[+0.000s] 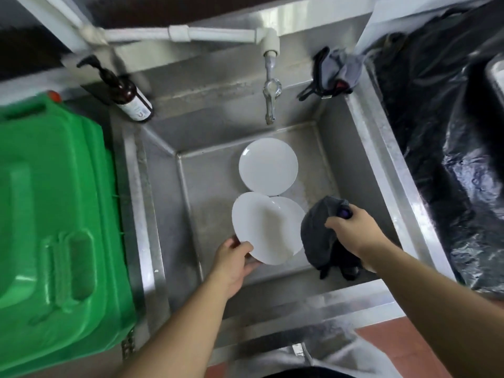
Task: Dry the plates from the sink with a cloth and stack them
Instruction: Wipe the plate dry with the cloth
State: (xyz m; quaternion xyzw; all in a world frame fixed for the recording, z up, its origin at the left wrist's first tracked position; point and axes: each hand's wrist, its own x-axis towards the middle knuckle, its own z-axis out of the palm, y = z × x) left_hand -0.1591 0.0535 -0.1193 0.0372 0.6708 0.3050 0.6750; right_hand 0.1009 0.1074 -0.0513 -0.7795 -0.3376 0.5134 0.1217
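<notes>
Three white plates are in the steel sink. One plate lies flat near the back under the tap. My left hand grips the near-left rim of a second plate, which is tilted and lifted over a third plate that shows only at its right edge. My right hand holds a dark grey cloth just right of the lifted plate; the cloth hangs down below the hand.
A green plastic bin lid fills the left side. A brown pump bottle stands at the sink's back left. The tap hangs over the basin. Another grey cloth lies on the back right corner. Black plastic sheeting covers the right.
</notes>
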